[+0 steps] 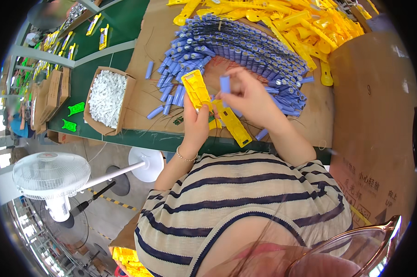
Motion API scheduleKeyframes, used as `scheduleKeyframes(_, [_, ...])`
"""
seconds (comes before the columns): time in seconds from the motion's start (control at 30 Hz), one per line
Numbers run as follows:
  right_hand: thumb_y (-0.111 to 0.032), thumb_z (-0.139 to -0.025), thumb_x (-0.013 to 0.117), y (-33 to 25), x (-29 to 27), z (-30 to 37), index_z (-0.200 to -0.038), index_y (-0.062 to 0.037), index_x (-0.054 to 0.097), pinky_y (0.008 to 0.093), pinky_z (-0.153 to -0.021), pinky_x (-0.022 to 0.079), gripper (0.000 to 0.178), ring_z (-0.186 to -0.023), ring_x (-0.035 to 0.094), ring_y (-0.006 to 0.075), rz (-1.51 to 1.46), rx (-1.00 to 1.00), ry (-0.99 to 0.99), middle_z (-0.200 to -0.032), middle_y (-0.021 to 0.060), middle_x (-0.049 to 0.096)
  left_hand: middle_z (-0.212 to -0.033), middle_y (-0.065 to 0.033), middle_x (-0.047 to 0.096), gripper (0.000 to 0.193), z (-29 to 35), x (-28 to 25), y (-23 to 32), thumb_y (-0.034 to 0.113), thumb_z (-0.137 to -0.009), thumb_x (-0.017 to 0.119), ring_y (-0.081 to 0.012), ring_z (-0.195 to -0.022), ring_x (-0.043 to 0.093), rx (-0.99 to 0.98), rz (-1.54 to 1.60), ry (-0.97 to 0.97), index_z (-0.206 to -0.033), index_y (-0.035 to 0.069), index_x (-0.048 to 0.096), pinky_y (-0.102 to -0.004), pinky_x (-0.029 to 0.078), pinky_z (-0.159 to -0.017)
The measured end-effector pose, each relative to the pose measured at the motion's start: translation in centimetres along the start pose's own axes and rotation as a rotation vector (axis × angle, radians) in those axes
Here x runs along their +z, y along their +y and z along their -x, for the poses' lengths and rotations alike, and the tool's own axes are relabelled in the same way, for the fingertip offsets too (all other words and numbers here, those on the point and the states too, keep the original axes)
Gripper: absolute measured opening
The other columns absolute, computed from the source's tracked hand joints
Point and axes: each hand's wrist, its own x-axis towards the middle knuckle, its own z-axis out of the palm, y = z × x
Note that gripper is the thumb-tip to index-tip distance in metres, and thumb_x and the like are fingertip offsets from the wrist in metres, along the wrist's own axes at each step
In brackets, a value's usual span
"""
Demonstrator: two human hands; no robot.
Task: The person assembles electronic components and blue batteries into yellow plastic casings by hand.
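Note:
My left hand (195, 123) is closed around a yellow plastic housing (197, 87), which it tilts up with the hollow side showing. Just to its right, my right hand (249, 99) pinches a blue cylindrical battery cell (225, 84) upright between thumb and fingers, apart from the housing. Below both hands, a second yellow housing (236, 127) slants toward the table's near edge; whether the left hand also touches it I cannot tell. Beyond the hands spreads a large heap of blue battery cells (245, 44) with thin wires. A small green circuit board (178, 120) lies beside my left wrist.
Yellow plastic housings (305, 23) pile up at the far right. On the left stands a cardboard box (127, 92) of small white parts, with two bright green pieces (76, 109) beside it. A tall cardboard box (374, 101) borders the right; a white fan (51, 173) stands lower left.

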Motion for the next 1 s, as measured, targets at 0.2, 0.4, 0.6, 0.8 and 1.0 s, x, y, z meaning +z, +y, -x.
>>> scheduleKeyframes(0.2, [-0.002, -0.080, 0.065, -1.3, 0.5, 1.1, -0.100, 0.0030, 0.057, 0.0244, -0.070, 0.050, 0.022, -0.081, 0.062, 0.0106, 0.169, 0.024, 0.030, -0.093, 0.0099, 0.065, -0.114, -0.0114, 0.047, 0.045, -0.7, 2.7, -0.2, -0.001, -0.089, 0.041, -0.0177, -0.107, 0.049, 0.179, -0.329, -0.043, -0.131, 0.000, 0.028, -0.0307, 0.040, -0.092])
scheduleKeyframes(0.4, [-0.004, -0.079, 0.066, -1.4, 0.6, 1.2, -0.097, 0.0039, 0.060, 0.0236, -0.067, 0.050, 0.021, -0.077, 0.063, 0.0109, 0.155, 0.004, 0.078, -0.087, 0.0085, 0.066, -0.117, -0.0189, 0.049, 0.054, -1.2, 2.1, -0.8, -0.002, -0.084, 0.045, -0.0275, -0.108, 0.053, 0.266, -0.492, -0.060, -0.134, -0.003, 0.025, -0.0351, 0.042, -0.091])
scheduleKeyframes(0.6, [-0.007, -0.077, 0.069, -1.8, 0.4, 0.9, -0.094, 0.0051, 0.063, 0.0232, -0.058, 0.050, 0.022, -0.069, 0.064, 0.0109, 0.178, 0.037, 0.104, -0.083, 0.0089, 0.067, -0.118, -0.0189, 0.048, 0.055, -0.9, 1.7, -0.8, -0.002, -0.084, 0.046, -0.0277, -0.110, 0.052, 0.154, -0.457, -0.086, -0.134, -0.003, 0.026, -0.0354, 0.042, -0.092])
scheduleKeyframes(0.8, [-0.007, -0.074, 0.071, -0.6, 0.9, 0.8, -0.091, 0.0061, 0.063, 0.0256, -0.057, 0.053, 0.023, -0.066, 0.065, 0.0143, 0.020, 0.012, 0.196, -0.079, 0.0127, 0.067, -0.117, -0.0172, 0.047, 0.057, -1.0, 1.8, -0.1, -0.003, -0.083, 0.046, -0.0266, -0.109, 0.052, 0.171, -0.463, -0.111, -0.135, -0.003, 0.024, -0.0352, 0.042, -0.092])
scheduleKeyframes(1.0, [-0.005, -0.072, 0.073, -0.3, 1.3, 0.8, -0.077, 0.0024, 0.059, 0.0237, -0.052, 0.049, 0.017, -0.062, 0.063, 0.0113, -0.036, -0.025, 0.259, -0.072, 0.0095, 0.065, -0.116, -0.0174, 0.048, 0.060, -1.4, 1.5, -0.2, -0.003, -0.080, 0.049, -0.0262, -0.107, 0.052, 0.154, -0.401, -0.128, -0.135, -0.002, 0.024, -0.0359, 0.042, -0.092])
